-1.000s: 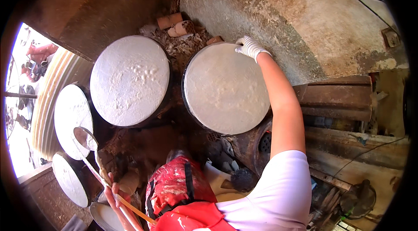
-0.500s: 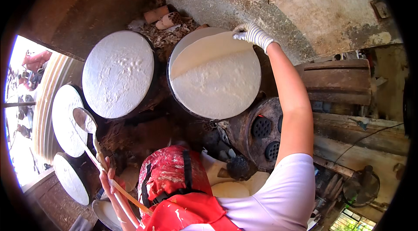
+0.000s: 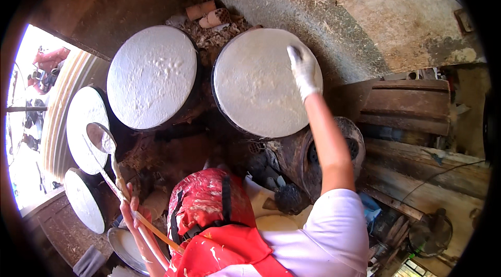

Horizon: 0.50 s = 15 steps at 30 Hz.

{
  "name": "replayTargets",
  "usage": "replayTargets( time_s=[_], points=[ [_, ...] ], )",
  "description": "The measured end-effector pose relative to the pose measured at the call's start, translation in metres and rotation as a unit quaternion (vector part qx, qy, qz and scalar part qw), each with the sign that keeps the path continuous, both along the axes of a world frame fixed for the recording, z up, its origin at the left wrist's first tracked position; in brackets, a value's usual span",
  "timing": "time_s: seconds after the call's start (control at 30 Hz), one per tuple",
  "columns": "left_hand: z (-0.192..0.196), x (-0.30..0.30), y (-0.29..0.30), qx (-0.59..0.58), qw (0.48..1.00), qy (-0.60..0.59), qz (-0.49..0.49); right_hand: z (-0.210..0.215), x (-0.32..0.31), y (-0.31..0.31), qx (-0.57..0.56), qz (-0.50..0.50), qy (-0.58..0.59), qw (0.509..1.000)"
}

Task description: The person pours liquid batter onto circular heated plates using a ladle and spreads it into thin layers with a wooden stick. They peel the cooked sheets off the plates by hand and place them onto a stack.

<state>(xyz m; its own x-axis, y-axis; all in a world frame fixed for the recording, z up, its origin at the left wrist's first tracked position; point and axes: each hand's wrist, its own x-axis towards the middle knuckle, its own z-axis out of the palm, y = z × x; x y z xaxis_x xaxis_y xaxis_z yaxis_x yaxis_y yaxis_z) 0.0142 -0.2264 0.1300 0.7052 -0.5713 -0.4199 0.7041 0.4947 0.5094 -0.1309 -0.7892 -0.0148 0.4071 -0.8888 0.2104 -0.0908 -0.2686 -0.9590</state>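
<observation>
My right hand (image 3: 303, 71), in a white glove, lies flat with spread fingers on the upper right part of a round white sheet (image 3: 255, 86) that covers the right-hand drum. A second round white sheet (image 3: 152, 76) covers the drum to its left. My left hand (image 3: 130, 209), low at the left, grips the long wooden handle of a metal ladle (image 3: 100, 138), whose bowl points up and away from me. My red apron (image 3: 211, 225) fills the bottom middle.
Two more round white discs (image 3: 86, 125) (image 3: 83, 198) stand at the left by the bright doorway. Clay pieces (image 3: 209, 13) lie behind the drums against a rough wall. A dark round stove (image 3: 334, 151) and wooden planks (image 3: 407, 110) are at the right. A metal bowl (image 3: 125, 248) sits low left.
My right hand has come from the far rim of the right sheet onto its surface. The lifted, folded part of that sheet now lies flat.
</observation>
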Motion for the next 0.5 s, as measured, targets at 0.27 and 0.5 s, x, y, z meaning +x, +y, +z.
replayTargets(
  time_s=[0.27,0.5],
  points=[
    [-0.001,0.011,0.014,-0.057,0.998,0.004,-0.018,-0.018,-0.053,0.286,0.7,-0.092,-0.225,0.671],
    [0.004,0.019,0.012,-0.041,0.996,0.008,-0.078,-0.082,-0.001,0.28,0.578,-0.194,-0.376,0.698]
  ],
)
